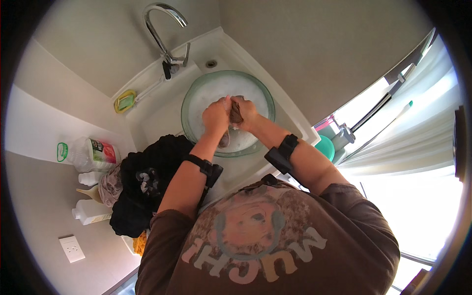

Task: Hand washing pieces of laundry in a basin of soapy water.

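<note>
Both of my hands are close together over a round greenish basin (pixel 187 129) of white suds, which stands in a pale sink (pixel 162 110). My left hand (pixel 216 116) and my right hand (pixel 244 111) are closed on a wet brown cloth (pixel 235 112) bunched between them. A greyish end of cloth (pixel 224 140) hangs below my left hand into the suds. Whether it is the same piece, I cannot tell. My fingertips are partly hidden behind the hands.
A chrome faucet (pixel 156 35) rises behind the basin. Green soap (pixel 126 102) lies in a yellow dish on the left. Black clothes (pixel 162 155) are heaped at the sink's left edge, beside a clear jug (pixel 83 154) and white bottles (pixel 94 212). A green container (pixel 325 147) stands at the right.
</note>
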`<action>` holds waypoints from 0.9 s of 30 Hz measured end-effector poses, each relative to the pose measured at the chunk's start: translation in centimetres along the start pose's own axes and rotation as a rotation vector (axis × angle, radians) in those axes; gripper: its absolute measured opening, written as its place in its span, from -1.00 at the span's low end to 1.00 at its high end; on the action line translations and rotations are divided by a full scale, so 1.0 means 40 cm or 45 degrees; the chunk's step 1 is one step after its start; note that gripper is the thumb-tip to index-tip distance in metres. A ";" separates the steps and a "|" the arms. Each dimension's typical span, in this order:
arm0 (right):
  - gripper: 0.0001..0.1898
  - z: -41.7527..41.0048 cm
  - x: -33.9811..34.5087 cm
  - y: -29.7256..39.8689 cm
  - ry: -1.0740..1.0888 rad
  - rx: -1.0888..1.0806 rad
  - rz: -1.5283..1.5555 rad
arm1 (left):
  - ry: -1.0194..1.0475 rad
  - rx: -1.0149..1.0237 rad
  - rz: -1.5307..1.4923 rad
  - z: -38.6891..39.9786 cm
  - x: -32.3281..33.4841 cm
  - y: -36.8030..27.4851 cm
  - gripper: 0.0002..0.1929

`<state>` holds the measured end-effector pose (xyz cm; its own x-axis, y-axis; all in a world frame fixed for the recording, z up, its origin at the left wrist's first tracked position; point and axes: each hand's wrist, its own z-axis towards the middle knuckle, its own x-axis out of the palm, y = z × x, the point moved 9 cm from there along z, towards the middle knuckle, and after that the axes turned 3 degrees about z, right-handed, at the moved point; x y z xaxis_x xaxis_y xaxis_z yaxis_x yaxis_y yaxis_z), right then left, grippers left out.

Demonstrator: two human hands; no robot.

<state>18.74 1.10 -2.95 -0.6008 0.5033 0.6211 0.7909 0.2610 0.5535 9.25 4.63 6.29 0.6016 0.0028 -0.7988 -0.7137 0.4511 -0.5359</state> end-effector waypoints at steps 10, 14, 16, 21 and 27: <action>-0.70 0.075 -0.173 0.062 -0.214 0.201 -1.481 | 0.638 0.272 0.548 -0.103 0.201 0.047 -0.77; -0.69 0.093 -0.152 0.067 -0.283 -0.167 -2.133 | 0.764 0.391 0.578 -0.134 0.253 0.044 -0.80; -0.60 0.108 -0.118 0.050 -0.287 -0.279 -2.356 | 0.723 0.265 0.502 -0.127 0.229 0.103 -0.78; -0.61 0.189 -0.327 0.092 0.016 -0.708 -1.377 | 0.207 -0.001 -0.122 0.000 0.150 -0.010 -0.71; -0.50 0.038 0.025 -0.119 0.227 0.407 -0.064 | 0.021 0.063 -0.159 -0.092 -0.011 -0.052 -0.63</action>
<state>14.57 1.61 -5.79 -0.6283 0.3393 0.7001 0.7394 0.5402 0.4018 9.16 0.40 6.75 0.6783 -0.0710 -0.7313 -0.6147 0.4904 -0.6178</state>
